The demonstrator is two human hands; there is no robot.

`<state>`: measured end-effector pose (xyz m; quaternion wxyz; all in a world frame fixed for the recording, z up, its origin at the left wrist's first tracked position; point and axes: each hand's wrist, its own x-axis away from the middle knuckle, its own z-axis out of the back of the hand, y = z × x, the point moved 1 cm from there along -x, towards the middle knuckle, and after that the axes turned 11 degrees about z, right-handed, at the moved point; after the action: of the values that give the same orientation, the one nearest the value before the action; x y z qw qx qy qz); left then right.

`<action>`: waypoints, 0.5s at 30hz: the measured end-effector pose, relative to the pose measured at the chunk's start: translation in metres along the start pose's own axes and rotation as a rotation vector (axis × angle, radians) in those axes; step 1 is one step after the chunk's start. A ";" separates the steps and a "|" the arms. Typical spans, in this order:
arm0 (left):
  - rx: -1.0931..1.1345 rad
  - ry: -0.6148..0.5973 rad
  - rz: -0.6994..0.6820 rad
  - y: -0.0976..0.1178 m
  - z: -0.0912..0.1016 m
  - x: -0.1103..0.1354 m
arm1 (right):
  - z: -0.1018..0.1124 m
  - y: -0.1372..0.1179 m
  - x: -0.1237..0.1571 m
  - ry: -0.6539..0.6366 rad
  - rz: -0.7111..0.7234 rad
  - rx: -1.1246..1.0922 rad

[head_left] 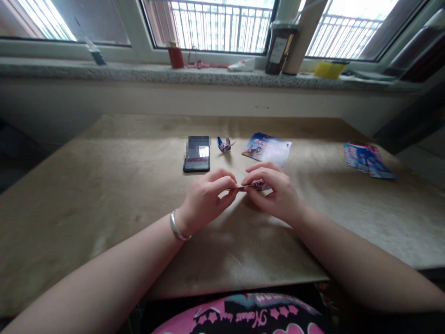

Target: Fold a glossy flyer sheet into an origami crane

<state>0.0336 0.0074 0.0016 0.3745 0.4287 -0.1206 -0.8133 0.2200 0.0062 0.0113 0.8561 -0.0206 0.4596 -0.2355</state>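
Observation:
Between my two hands, just above the table, is a small folded piece of printed paper (257, 185). My left hand (210, 195) pinches its narrow left end between thumb and fingers; a silver bangle circles that wrist. With thumb and forefinger, my right hand (274, 191) grips the same paper, covering much of it. Beyond the hands stands a small folded paper crane (225, 144) in blue, white and red. Left of it lies a phone (197, 157), its screen partly blurred out. To the crane's right rests a stack of blue printed sheets (268, 147).
More printed sheets in blue and red (368, 160) lie fanned at the right of the table (104, 204). On the stone windowsill (139, 74) behind stand a red container (175, 56), a dark tall container (278, 48) and a yellow object (330, 69).

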 end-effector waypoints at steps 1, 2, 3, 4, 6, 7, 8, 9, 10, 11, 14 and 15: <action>-0.005 0.001 -0.005 0.000 0.000 0.000 | 0.000 0.000 0.000 0.007 -0.010 -0.005; -0.011 0.001 -0.009 0.000 0.000 0.000 | 0.001 0.000 0.000 0.008 -0.008 -0.011; -0.018 0.001 -0.012 -0.001 0.001 -0.001 | 0.001 0.000 0.000 0.003 0.002 -0.016; -0.027 -0.001 -0.015 -0.001 0.001 -0.001 | 0.001 0.001 0.000 -0.003 0.020 -0.019; -0.055 -0.002 -0.026 -0.001 0.002 -0.001 | 0.001 0.001 0.000 -0.021 0.069 -0.017; -0.072 -0.003 -0.034 0.000 0.002 -0.001 | 0.001 0.001 0.000 -0.030 0.093 -0.014; -0.089 -0.001 -0.044 0.000 0.002 -0.002 | 0.001 0.001 -0.001 -0.037 0.111 -0.009; -0.105 0.003 -0.054 0.001 0.002 -0.002 | 0.001 0.000 -0.001 -0.040 0.121 -0.006; -0.118 0.009 -0.062 0.001 0.002 -0.002 | 0.000 0.000 -0.001 -0.040 0.120 -0.006; -0.126 0.016 -0.067 0.002 0.003 -0.002 | 0.000 -0.001 -0.001 -0.038 0.110 -0.009; -0.126 0.025 -0.073 0.003 0.003 -0.002 | 0.000 -0.002 -0.002 -0.031 0.074 -0.031; -0.118 0.021 -0.073 0.003 0.003 -0.002 | 0.000 -0.002 -0.002 -0.030 0.075 -0.039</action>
<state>0.0336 0.0062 0.0062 0.3705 0.4186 -0.0528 -0.8275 0.2181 0.0055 0.0134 0.8705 -0.0237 0.4516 -0.1939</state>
